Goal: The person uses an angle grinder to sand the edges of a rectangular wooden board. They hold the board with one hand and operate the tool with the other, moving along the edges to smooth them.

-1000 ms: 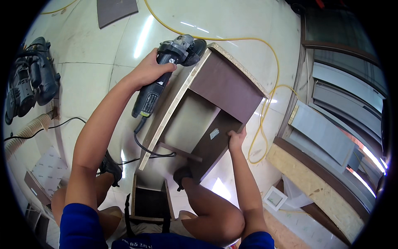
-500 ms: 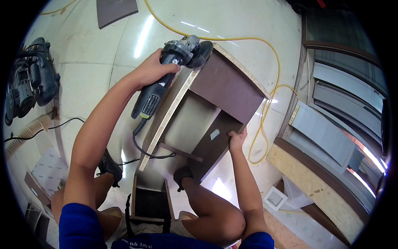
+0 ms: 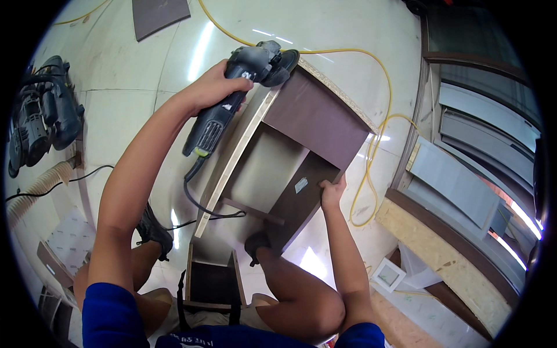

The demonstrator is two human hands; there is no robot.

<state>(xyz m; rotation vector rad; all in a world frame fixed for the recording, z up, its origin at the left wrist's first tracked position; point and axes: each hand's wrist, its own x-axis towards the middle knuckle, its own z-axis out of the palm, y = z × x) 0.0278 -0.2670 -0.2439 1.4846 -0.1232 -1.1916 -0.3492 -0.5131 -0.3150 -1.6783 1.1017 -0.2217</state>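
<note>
An angle grinder (image 3: pixel 213 124) is held by its dark body in my left hand (image 3: pixel 219 90), thumb on top and fingers wrapped underneath. Its round disc (image 3: pixel 283 68) lies against the far left corner of a brown board cabinet (image 3: pixel 322 119); whether the disc spins cannot be told. The cabinet lies tilted on the floor with raw chipboard edges and an open compartment facing me. My right hand (image 3: pixel 332 194) is closed over the edge of its right side panel, thumb inside near a small white label (image 3: pixel 301 185). A black power cord (image 3: pixel 194 194) trails from the grinder across the cabinet's left edge.
My feet stand close to the cabinet, with a narrow open box (image 3: pixel 188 287) between my legs. A yellow hose (image 3: pixel 390 87) loops over the tiled floor behind and right. Dark machinery (image 3: pixel 55 110) and a ribbed hose (image 3: pixel 43 184) stand left; boards (image 3: pixel 452 180) are stacked right.
The grinder and my left hand have shifted very slightly up and away, its disc still at the same corner. My right hand keeps its grip on the cabinet.
</note>
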